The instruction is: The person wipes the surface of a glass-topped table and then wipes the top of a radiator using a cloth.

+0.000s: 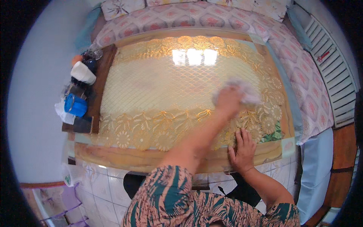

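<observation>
My left arm reaches forward and across to the right over the table. My left hand is closed on a crumpled whitish cloth, slightly blurred, pressed against the tabletop. Under it lies a gold lace-patterned tablecloth with flower borders and a shiny surface. My right hand rests flat near the table's front edge, fingers spread, holding nothing. A patch of green leaf print shows at the near right corner of the cover.
On a dark wooden stand at the table's left are a blue container, a white cup and small dark items. A patterned sofa wraps the far and right sides. A white slatted radiator stands at the right.
</observation>
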Tool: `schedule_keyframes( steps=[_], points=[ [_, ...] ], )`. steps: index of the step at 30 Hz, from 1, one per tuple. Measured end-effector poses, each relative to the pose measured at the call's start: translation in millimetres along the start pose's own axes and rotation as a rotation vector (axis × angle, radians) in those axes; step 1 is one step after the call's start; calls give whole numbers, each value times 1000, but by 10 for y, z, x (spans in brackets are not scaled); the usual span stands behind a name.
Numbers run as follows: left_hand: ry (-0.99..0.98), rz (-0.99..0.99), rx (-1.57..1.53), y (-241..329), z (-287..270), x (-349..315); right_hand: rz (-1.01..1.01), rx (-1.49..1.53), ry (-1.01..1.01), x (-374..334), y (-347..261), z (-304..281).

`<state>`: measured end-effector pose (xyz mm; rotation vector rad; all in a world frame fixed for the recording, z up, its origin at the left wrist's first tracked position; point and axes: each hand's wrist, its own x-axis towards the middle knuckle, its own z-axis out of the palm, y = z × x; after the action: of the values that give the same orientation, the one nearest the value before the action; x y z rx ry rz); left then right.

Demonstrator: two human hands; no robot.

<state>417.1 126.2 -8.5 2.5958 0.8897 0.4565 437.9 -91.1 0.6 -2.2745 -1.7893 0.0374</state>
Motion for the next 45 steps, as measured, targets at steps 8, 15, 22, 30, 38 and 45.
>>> schedule_keyframes(
  steps=[8, 15, 22, 30, 38, 45],
  points=[
    [332, -747, 551, -2384, -1413, -1784, -29, 24, 71, 3, -80, 28],
    [317, -621, 501, -1777, -1343, -2772, -57, -2, 114, -36, -51, 112],
    [253, -48, 143, 108, -407, -2663, -63, -23, 123, -43, 34, 171],
    [184, -342, 207, -713, -1048, -3281, -39, -30, 143, -70, 30, 112],
    [525, -907, 620, -1294, -1307, -3618, -74, 5, 174, -48, -5, 144],
    [484, -538, 448, -799, -1145, -3385, -102, 36, 200, -55, 36, 192]
  ],
)
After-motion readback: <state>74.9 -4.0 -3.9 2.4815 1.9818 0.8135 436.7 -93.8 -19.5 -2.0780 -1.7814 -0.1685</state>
